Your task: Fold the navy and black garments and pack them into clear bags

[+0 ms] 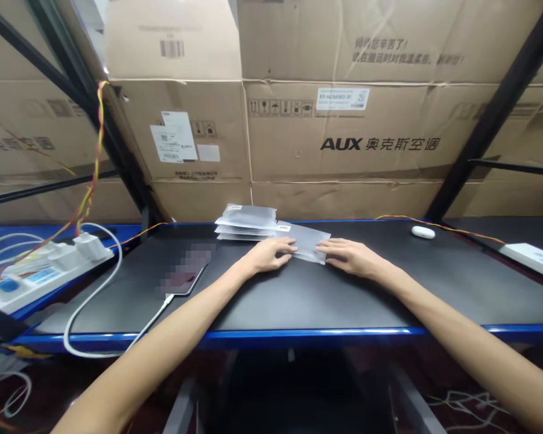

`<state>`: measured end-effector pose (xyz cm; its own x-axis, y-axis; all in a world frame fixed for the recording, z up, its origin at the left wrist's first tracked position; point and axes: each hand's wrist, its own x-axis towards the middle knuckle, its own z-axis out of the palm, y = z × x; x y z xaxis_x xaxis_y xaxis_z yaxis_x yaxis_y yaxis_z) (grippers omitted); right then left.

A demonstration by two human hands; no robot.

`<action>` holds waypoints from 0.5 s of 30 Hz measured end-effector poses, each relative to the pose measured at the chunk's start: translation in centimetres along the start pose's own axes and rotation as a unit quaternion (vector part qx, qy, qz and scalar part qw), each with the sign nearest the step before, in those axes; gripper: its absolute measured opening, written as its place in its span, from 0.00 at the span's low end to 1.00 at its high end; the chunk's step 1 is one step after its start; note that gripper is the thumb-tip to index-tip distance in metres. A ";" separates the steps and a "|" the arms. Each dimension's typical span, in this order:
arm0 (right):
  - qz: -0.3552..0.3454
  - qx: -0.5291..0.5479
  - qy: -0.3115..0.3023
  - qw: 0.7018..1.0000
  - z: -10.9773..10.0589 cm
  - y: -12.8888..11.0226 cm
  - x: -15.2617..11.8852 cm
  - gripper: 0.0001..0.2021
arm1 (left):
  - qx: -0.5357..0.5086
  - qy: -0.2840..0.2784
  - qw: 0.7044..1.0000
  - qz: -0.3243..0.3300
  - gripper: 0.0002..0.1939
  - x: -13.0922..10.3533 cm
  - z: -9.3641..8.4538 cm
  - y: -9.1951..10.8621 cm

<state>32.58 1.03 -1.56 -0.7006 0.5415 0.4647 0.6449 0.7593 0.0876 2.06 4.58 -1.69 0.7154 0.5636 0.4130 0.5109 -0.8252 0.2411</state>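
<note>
My left hand [271, 254] and right hand [348, 256] lie over opposite sides of a flat, frosted translucent plastic pouch [306, 241] with a small white label. It sits nearer the back edge of the black-topped, blue-edged table [389, 301] than the front, about midway between the side edges. On each hand, thumb and fingers are a little apart, fingertips on the plastic; I can't tell whether either pinches it or merely presses it. Just left of it, by the back edge, is a layered stack of similar frosted pouches [247, 224]; whether the two touch, I can't make out. I judge my pouch light and pliable, rather slick, likely to skid or crease under a one-sided push. I'd take it by both side edges, fingers flat above and thumbs beneath, sparing the middle since I can't see what's inside.
</note>
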 end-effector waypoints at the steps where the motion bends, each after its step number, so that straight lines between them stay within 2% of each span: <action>1: -0.003 -0.006 0.008 1.000 -0.1 0.0 0.0 0.20 | -0.004 0.008 1.000 0.004 0.15 0.0 0.0 -0.1; 9: -0.099 -0.111 0.067 0.987 0.6 -1.0 0.6 0.14 | 0.053 0.038 0.996 0.061 0.14 0.2 0.6 -0.9; 15: -0.114 -0.134 0.093 0.980 0.7 -1.9 0.8 0.12 | 0.030 0.051 0.997 0.040 0.12 0.2 0.5 -0.5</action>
<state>30.61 0.31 -1.94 -0.7838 0.2751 0.5568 0.5529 0.7174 0.4239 2.15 5.10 -2.14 0.7039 0.4872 0.5170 0.4841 -0.8616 0.1529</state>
